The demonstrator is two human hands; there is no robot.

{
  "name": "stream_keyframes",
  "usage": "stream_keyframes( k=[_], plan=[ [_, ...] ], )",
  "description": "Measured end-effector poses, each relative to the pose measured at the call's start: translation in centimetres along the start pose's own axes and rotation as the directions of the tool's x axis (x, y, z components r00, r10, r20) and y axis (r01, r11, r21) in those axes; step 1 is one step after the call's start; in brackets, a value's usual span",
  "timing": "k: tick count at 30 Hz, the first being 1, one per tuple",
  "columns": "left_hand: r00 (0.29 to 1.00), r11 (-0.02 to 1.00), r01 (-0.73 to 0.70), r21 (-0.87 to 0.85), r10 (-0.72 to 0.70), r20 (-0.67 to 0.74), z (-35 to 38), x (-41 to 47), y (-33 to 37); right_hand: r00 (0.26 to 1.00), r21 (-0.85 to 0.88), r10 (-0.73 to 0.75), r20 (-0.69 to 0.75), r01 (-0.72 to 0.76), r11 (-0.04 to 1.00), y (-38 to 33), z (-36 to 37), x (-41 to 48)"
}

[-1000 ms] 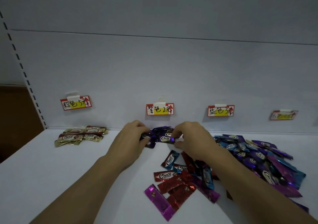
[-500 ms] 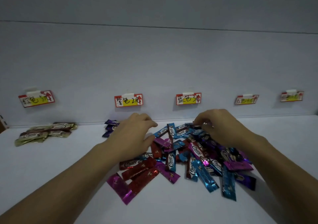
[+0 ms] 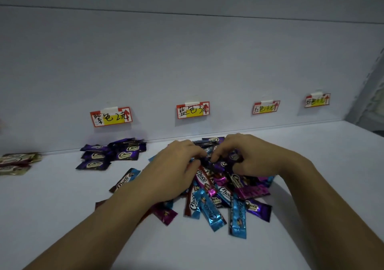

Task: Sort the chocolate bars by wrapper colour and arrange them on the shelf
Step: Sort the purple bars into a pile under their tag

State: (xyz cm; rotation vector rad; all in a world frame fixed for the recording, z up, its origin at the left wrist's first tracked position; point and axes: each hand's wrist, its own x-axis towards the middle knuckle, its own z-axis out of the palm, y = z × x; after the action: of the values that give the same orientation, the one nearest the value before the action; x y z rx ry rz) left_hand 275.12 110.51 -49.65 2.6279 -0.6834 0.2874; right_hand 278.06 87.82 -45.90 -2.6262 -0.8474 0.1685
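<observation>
A mixed pile of chocolate bars [image 3: 216,193] in blue, purple, magenta and red wrappers lies on the white shelf [image 3: 62,217]. Both hands are on its far part. My left hand [image 3: 174,172] has its fingers curled down onto dark purple bars, thumb close to the fingertips. My right hand [image 3: 251,157] pinches a dark purple bar [image 3: 223,164] between thumb and curled fingers. Sorted purple bars [image 3: 116,155] lie under the purple label [image 3: 111,117]. Gold-brown bars [image 3: 14,162] sit at the far left.
On the back wall hang the blue label [image 3: 193,110], a red label [image 3: 266,107] and one more label [image 3: 316,100]. The shelf's side wall [image 3: 369,95] closes the right end. Bare white shelf lies under the two right-hand labels.
Both hands left the purple stack and moved right onto the mixed pile, then closed in on its far part. My view turned right, so the gold stack is now at the left edge.
</observation>
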Motion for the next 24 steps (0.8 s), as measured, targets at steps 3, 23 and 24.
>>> stream_keyframes(
  k=[3,23,24],
  plan=[
    [0.999,1.0,0.005,0.017,-0.006,0.05,0.7,-0.1,0.0,1.0,-0.01,0.007,0.0,-0.007,1.0,0.0,-0.2,-0.2],
    [0.992,0.995,0.1,0.0,-0.1,-0.075,0.9,-0.5,0.9,0.989,0.15,0.048,-0.141,-0.027,0.988,0.9,-0.1,-0.3],
    [0.991,0.994,0.11,-0.003,-0.11,-0.072,1.0,-0.4,0.8,0.986,0.166,0.045,-0.16,-0.018,0.986,1.0,-0.1,-0.3]
  ],
)
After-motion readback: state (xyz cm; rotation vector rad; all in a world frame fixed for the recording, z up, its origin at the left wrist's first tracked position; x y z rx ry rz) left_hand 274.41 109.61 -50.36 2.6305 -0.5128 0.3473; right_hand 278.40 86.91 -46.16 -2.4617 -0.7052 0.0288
